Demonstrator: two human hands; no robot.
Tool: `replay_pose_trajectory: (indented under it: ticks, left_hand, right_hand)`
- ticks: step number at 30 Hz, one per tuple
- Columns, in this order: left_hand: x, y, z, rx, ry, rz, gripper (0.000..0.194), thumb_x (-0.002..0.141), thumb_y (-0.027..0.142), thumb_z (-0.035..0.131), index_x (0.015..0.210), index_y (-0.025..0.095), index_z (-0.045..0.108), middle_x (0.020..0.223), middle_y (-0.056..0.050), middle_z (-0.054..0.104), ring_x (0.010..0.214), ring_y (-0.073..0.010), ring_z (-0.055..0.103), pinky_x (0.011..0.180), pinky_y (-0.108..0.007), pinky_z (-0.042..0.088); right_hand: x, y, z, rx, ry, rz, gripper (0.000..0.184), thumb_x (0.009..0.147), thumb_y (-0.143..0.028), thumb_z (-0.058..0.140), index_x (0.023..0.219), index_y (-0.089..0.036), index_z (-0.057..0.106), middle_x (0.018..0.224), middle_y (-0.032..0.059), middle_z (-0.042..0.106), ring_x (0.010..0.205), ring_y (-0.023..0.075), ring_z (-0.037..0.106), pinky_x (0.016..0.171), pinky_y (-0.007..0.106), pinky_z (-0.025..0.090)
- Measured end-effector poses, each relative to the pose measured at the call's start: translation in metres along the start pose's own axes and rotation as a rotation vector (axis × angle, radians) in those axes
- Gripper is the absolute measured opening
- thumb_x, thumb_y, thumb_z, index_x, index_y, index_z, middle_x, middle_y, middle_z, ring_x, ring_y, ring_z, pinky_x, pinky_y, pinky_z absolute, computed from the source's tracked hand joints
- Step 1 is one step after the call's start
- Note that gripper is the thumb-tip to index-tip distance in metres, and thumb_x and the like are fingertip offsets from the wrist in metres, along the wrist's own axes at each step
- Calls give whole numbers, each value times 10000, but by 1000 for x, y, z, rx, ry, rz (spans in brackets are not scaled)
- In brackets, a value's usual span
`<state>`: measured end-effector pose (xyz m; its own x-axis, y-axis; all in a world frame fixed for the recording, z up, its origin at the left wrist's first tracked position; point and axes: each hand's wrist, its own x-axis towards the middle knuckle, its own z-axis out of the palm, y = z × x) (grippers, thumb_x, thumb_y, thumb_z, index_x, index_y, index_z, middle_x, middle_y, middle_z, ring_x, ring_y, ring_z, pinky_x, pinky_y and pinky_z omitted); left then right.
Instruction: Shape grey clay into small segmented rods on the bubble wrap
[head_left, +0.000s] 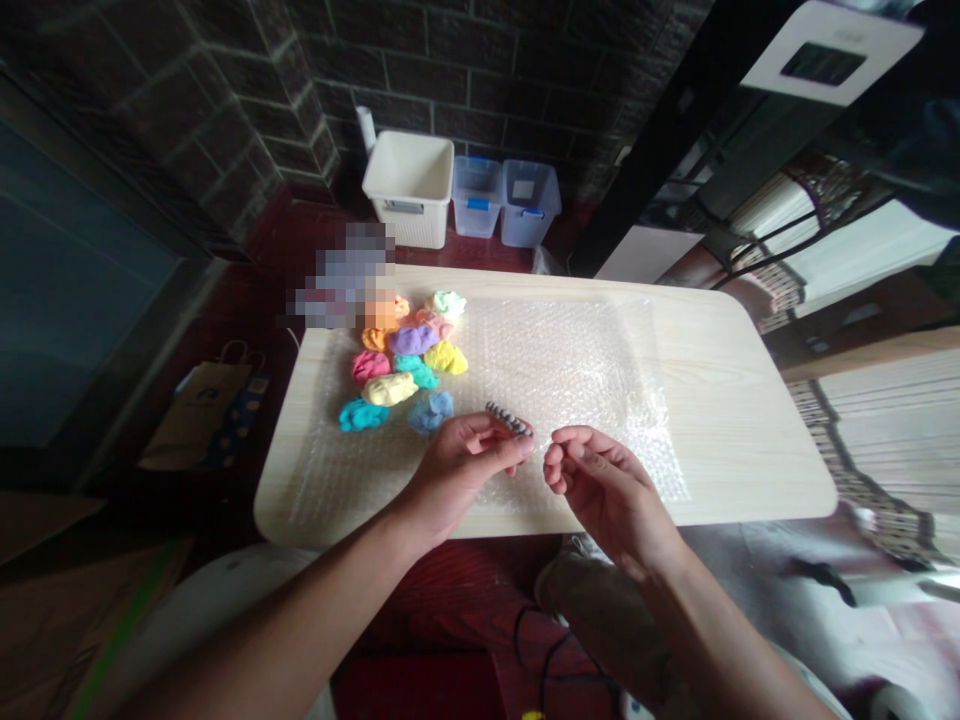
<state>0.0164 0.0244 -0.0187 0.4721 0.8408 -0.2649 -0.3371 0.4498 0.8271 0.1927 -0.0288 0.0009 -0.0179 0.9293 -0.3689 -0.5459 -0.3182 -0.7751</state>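
My left hand pinches a short dark grey strip with a beaded or coiled look between thumb and fingers. The strip points up and away to the left, above the table. A little to its right, my right hand is closed, thumb against the fingertips. Anything in that pinch is too small to make out. Both hands hover apart over a sheet of bubble wrap. Left of them lie several soft, crumpled colourful lumps, among them a blue one close to my left hand, a pale yellow one and a teal one.
The light wooden table has rounded corners. Beyond it, on the floor by the brick wall, stand a white bin and two clear boxes, one being a clear box with a blue latch. A paper bag sits at the left.
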Motion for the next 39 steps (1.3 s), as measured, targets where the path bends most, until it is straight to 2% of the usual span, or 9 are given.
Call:
replay_pose_trajectory:
  ticks: [5,9,15,19,24,28,39]
  left_hand:
    - [0,1,0,17,0,3,199,824,320,852,825,146,756,768,-18,668,725,-129,562,708,-273,432]
    - [-1,2,2,19,-8,-2,199,813,322,857,832,150,760,737,-13,670,712,-133,570,698,-274,431]
    - [-3,0,4,-25,-37,-24,185,795,300,877,875,165,780,828,-35,739,787,-152,637,738,-275,472]
    - [-5,-1,4,-21,-73,-22,130,818,270,867,887,185,798,889,-37,781,849,-158,689,775,-264,511]
    - [-4,1,5,14,-91,1,106,834,255,860,907,192,817,910,-36,800,891,-153,706,871,-269,540]
    - [-4,2,5,9,-111,16,95,840,243,853,914,191,822,887,-37,801,869,-157,716,868,-280,557]
    - [-3,2,5,-35,-138,15,106,825,211,858,912,159,828,880,-54,811,827,-157,734,836,-275,585]
  right_hand:
    - [-1,2,-2,3,-7,-5,228,886,-428,820,871,-200,813,739,33,730,621,129,610,561,232,486]
    - [-2,2,1,-50,48,-91,160,802,-345,906,860,-227,815,709,2,685,653,131,578,614,247,489]
    - [-3,2,5,-111,81,-170,216,726,-277,956,887,-242,816,766,6,728,667,141,602,633,279,504]
    - [-4,5,3,-182,92,-232,139,784,-295,920,840,-238,807,736,16,732,673,159,611,656,306,504]
    - [-6,9,1,-312,65,-335,61,842,-251,871,889,-260,833,805,14,716,665,146,562,623,302,460]
    - [-6,11,1,-344,23,-380,86,868,-209,840,922,-276,843,838,18,707,686,151,566,638,312,467]
    - [-6,12,-2,-337,-12,-396,147,891,-189,821,998,-284,855,848,17,715,678,123,597,602,265,479]
